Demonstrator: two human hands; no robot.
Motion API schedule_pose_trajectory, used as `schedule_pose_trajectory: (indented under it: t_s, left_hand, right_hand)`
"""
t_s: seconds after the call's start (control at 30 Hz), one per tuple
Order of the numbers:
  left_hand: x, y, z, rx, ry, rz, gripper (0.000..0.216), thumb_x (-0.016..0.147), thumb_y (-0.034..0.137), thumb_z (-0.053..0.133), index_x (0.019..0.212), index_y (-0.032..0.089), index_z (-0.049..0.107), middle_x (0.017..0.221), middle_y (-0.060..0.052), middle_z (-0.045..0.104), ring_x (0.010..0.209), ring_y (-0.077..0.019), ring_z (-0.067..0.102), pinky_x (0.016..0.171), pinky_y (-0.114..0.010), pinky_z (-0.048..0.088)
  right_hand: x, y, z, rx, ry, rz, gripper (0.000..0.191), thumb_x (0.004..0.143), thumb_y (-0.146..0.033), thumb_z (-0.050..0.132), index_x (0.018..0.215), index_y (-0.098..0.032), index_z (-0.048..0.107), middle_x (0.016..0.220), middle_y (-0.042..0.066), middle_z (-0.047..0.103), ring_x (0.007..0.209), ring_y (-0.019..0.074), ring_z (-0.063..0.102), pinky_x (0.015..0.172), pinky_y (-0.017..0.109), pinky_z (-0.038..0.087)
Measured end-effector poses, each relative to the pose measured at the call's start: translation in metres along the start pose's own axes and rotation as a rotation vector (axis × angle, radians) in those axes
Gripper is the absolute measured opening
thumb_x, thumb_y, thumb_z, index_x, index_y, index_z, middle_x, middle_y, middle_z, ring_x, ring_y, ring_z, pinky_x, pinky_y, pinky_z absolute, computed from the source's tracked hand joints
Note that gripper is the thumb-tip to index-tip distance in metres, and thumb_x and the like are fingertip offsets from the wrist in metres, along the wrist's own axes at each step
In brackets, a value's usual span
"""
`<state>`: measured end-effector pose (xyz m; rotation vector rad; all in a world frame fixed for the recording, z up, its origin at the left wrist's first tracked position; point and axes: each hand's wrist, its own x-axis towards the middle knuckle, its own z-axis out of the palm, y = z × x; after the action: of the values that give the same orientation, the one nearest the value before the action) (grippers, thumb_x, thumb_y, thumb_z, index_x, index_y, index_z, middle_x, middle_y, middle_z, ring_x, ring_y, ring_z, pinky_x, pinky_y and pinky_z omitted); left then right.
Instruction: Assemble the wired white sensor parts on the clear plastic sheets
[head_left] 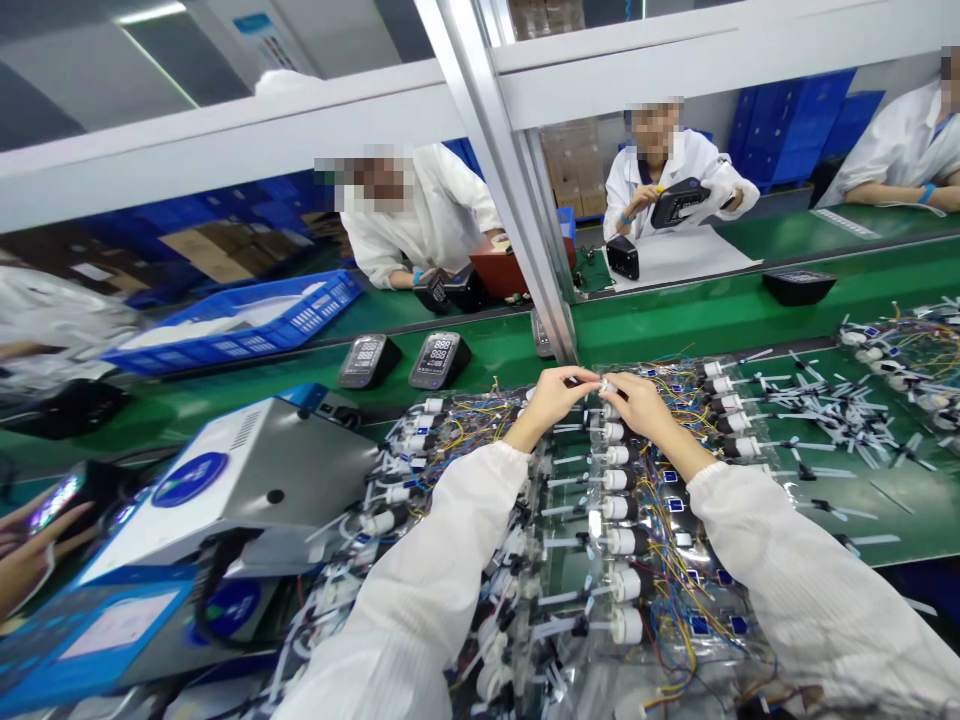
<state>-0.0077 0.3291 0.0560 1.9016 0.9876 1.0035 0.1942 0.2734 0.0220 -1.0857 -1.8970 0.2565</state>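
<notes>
A green workbench (pixel 892 510) spreads across the lower half of the frame, below a green line surface (pixel 660 315) running across the middle. White horizontal rails (pixel 225 135) and a slanting, ribbed metal post (pixel 484 150) divide the upper frame, beyond which co-workers in loose white coats (pixel 431 220) sit, and stacked blue bins (pixel 787 125) stand at upper right. At lower left is a boxy, smooth grey-and-blue machine (pixel 255 480) with a round blue label; above it rests a latticed blue plastic crate (pixel 330 300). Two wedge-shaped black display units (pixel 440 360) stand left of centre. Crinkled clear plastic carries rows of white cylinders (pixel 625 540) and tangled thin coloured wires (pixel 679 590); pale strips with black ends (pixel 847 410) lie heaped at right. Near the centre, the left hand (pixel 557 397) and right hand (pixel 637 402) meet, thumbs and fingertips pinched narrow on a small white part (pixel 604 386). The fingers cover much of it, so its full shape cannot be told. The lower edge cuts off both sleeves, and the lower-left parts are blurred.
</notes>
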Motion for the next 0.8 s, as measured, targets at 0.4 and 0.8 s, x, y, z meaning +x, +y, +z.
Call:
schedule_pose_trajectory:
  t_s: [0.4, 0.8]
  left_hand:
    - [0.003, -0.001, 0.004, 0.088, -0.058, 0.051, 0.022, 0.087, 0.034, 0.074, 0.097, 0.016, 0.081, 0.096, -0.009, 0.082, 0.088, -0.0231, 0.075, 0.081, -0.032, 0.058]
    - [0.005, -0.01, 0.006, 0.291, -0.122, 0.179, 0.01, 0.08, 0.028, 0.077, 0.088, 0.024, 0.082, 0.091, -0.007, 0.081, 0.085, -0.026, 0.074, 0.084, -0.036, 0.055]
  right_hand:
    - [0.002, -0.002, -0.003, -0.171, -0.067, 0.039, 0.03, 0.103, -0.033, 0.057, 0.128, -0.021, 0.069, 0.121, 0.011, 0.074, 0.111, 0.0262, 0.065, 0.102, 0.042, 0.05]
    - [0.033, -0.033, -0.156, -0.549, -0.075, 0.051, 0.022, 0.094, -0.03, 0.065, 0.108, -0.017, 0.076, 0.11, 0.013, 0.073, 0.113, 0.032, 0.059, 0.105, 0.048, 0.045]
